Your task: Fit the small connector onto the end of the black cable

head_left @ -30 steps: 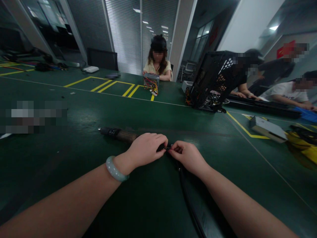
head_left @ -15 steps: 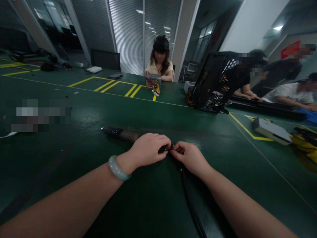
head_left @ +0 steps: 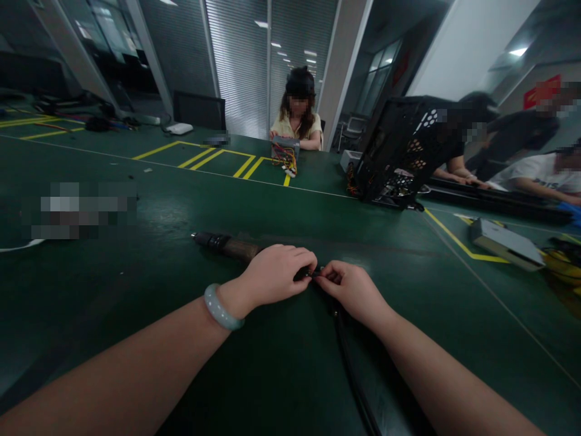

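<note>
An electric screwdriver (head_left: 229, 246) with a dark grip lies on the green table, its metal tip pointing left. My left hand (head_left: 276, 274), with a pale green bangle (head_left: 222, 307) at the wrist, is closed around the tool's rear end, which the fingers mostly hide. Close by, my right hand (head_left: 356, 290) pinches a small dark connector at that end, thumb against forefinger. Whether the connector is fully seated I cannot tell. From beneath the right hand a black cable (head_left: 349, 357) runs down toward me.
Across the table (head_left: 163, 290), a person (head_left: 297, 115) handles a power supply (head_left: 285, 148) with coloured wires. A black computer case (head_left: 390, 154) stands at the right rear. Further right lie a grey metal box (head_left: 506, 242) and a yellow bundle (head_left: 563, 263). More people sit beyond.
The whole view has shifted slightly, so everything appears a little further right. Both hands keep their hold at the screwdriver's rear end, with barely any finger movement.
</note>
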`<state>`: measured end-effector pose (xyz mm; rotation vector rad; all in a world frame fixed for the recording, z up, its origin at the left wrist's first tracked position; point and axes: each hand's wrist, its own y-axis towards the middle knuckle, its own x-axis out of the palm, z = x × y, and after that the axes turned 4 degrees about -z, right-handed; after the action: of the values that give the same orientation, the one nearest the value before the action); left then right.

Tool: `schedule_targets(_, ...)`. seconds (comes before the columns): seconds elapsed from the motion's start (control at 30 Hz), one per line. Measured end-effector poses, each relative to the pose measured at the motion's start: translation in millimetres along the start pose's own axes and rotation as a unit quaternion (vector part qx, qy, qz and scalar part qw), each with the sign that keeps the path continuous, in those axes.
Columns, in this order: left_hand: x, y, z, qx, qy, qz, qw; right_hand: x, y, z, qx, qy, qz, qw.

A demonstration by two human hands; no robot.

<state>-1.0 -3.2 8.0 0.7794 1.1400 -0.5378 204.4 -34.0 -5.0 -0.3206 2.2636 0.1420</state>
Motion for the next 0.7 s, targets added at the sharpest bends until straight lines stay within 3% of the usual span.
schedule_targets(0.3, -0.1, 0.6, -0.1, 0.01, -0.007, -0.005, 1.0, -1.2, 0.2, -3.7, 0.009, 0.009, -0.006, 1.0)
schedule_targets(0.47, -0.2, -0.1, 1.8, -0.018, -0.004, 0.005, 1.0, -1.8, 0.0, -3.2, 0.008, 0.01, -0.003, 1.0)
schedule_targets(0.7, -1.7, 0.2, 1.0, 0.015, -0.02, 0.0, 1.0, -1.7, -0.4, -2.3, 0.008, 0.007, -0.007, 1.0)
